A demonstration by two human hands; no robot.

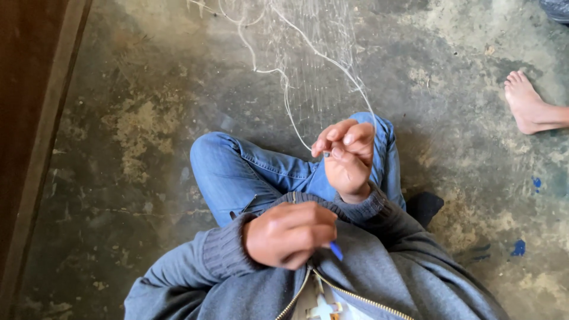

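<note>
I sit on a concrete floor in blue jeans (237, 169) and a grey zip sweater. My right hand (347, 157) is raised over my knee, its fingertips pinched on a white cord (286, 98) at the edge of a fine, pale fishing net (314, 53) that stretches away toward the top of the view. My left hand (290, 234) is closed close to my chest around a small blue tool (336, 250), only its tip showing below the fingers.
Another person's bare foot (527, 104) rests on the floor at the right edge. A dark brown wooden board or door edge (29, 118) runs along the left. Blue paint spots (518, 248) mark the stained concrete floor (142, 136).
</note>
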